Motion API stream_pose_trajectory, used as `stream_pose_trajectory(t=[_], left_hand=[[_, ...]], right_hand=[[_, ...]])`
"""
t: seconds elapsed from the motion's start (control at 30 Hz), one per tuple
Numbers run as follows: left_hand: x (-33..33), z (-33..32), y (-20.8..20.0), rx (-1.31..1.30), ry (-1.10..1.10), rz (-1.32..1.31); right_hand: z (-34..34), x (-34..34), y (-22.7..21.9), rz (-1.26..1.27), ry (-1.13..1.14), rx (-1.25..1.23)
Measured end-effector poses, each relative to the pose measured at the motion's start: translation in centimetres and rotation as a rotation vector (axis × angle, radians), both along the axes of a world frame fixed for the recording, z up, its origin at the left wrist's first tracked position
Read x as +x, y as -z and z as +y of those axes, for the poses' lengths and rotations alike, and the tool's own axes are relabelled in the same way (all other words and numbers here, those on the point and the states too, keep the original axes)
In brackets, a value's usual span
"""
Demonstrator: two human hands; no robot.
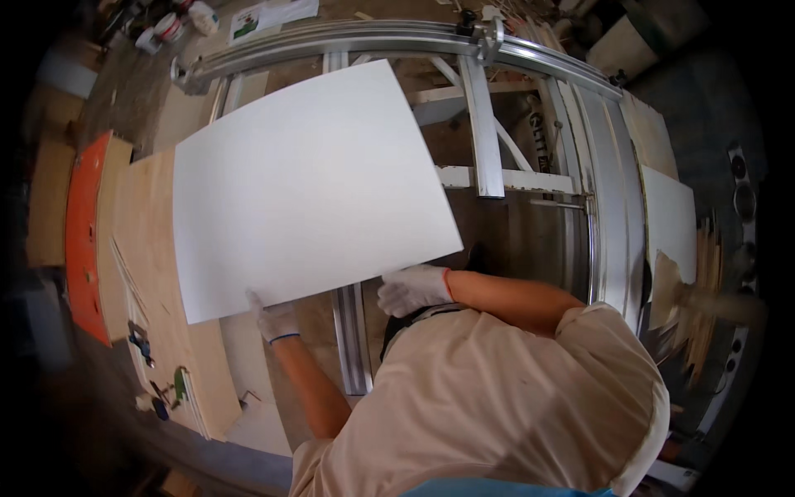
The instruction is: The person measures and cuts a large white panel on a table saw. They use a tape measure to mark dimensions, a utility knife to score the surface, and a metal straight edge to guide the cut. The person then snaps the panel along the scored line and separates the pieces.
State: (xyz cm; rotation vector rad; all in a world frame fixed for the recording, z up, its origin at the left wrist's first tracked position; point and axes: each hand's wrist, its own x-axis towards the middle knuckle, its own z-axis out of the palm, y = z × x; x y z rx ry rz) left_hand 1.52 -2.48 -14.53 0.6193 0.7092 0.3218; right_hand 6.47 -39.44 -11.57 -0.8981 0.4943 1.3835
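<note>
A large white board lies flat before me across a metal-railed frame, its left side over a pale wooden panel. My left hand, in a white glove with a blue cuff, grips the board's near edge toward the left corner, one digit on top. Farther right along that same edge, my right hand wears a white glove with a red cuff. Its fingers are bent at the edge, and the board partly hides how they hold it.
A silver rail spans the far side, and a metal crossbar runs toward me. An orange-faced box stands left of the wooden panel. Hand tools lie at lower left. Wood strips are stacked at right.
</note>
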Motion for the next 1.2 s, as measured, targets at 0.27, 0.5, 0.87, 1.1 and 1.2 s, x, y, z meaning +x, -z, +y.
stream_pose_trajectory(t=[0.27, 0.5, 0.87, 1.1, 1.2], left_hand=[[-0.2, 5.7, 8.7, 0.241, 0.153, 0.15], [3.5, 7.9, 9.6, 0.344, 0.224, 0.096], [21.7, -42.1, -0.8, 1.282, 0.81, -0.198], [23.2, -74.1, -2.5, 1.455, 1.189, -0.606], [24.3, -83.4, -2.0, 1.507, 1.336, -0.721]], right_hand=[[-10.7, -0.9, 0.6, -0.354, 0.323, -0.251], [-21.4, -5.8, -2.6, -0.366, 0.662, -0.371], [-41.2, -18.1, -4.8, -0.819, 0.616, -0.57], [-52.6, -28.8, -11.1, -0.739, 1.058, -0.674], [-55.5, -34.3, -12.9, -0.666, 1.268, -0.738]])
